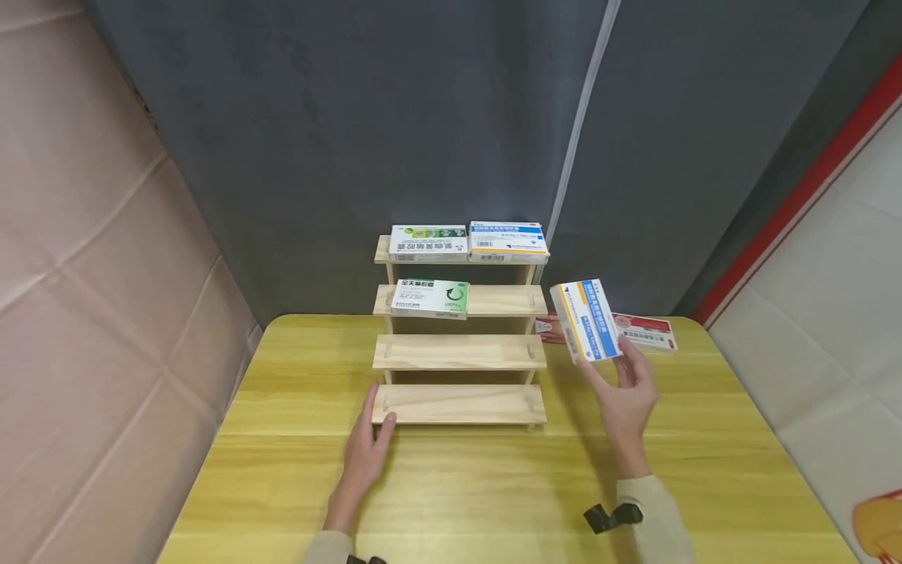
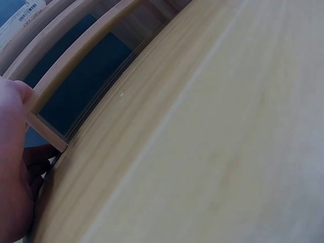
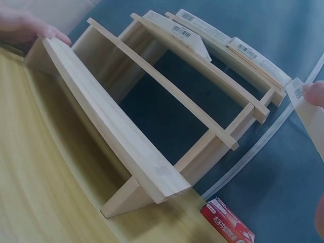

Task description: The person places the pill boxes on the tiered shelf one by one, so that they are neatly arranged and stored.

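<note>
A four-step wooden display rack (image 1: 460, 404) stands on the table. My left hand (image 1: 365, 448) grips the left end of its lowest step, thumb at the front edge and fingers around the side; the left wrist view shows the thumb (image 2: 20, 91) on the step's corner. In my right hand (image 1: 627, 399), a white, blue and yellow medicine box (image 1: 587, 319) is pinched, raised and tilted, right of the rack. On the top step sit a white-and-green medicine box (image 1: 428, 244) and a blue-and-white one (image 1: 507, 241). A pale green medicine box (image 1: 430, 299) lies on the second step's left half.
Behind the raised box, a red-and-white medicine box (image 1: 651, 332) lies on the yellow wood-grain table (image 1: 282, 392). Another red box (image 3: 228, 221) is beside the rack's right side. A dark grey curtain (image 1: 352, 141) hangs at the back, with pale panels on both sides.
</note>
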Motion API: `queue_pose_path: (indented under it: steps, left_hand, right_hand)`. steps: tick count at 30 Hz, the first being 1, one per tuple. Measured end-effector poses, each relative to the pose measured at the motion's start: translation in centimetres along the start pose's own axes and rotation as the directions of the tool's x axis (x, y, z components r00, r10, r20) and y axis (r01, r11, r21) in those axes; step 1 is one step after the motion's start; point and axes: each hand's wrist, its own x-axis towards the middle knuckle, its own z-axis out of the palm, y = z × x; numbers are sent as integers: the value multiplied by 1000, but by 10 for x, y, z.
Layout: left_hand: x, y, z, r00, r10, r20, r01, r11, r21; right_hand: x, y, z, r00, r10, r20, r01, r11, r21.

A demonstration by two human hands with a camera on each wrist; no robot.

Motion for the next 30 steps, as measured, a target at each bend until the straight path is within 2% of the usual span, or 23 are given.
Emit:
queue_pose_path:
  steps: [10,14,20,26,30]
  left_hand:
    - [-1,2,-2,1000,-8,10,8,1000,0]
    - [-1,4,-3,1000,-25,14,25,1000,-3]
    - [-2,6,-3,1000,-16,16,16,1000,-5]
    - [-1,5,-3,1000,-17,22,18,1000,-6]
    - [-1,4,-3,999,-24,22,24,1000,-6]
  right_hand:
    - [-6,-4,8,998,-11,69,10,1000,19]
    - [-4,-6,9,995,14,103,-13,1000,-8]
    - [3,-9,9,988,47,150,-39,998,-57]
    - [10,-11,9,980,19,200,2,995,-104]
    - [13,-14,11,967,-40,253,71,991,-112]
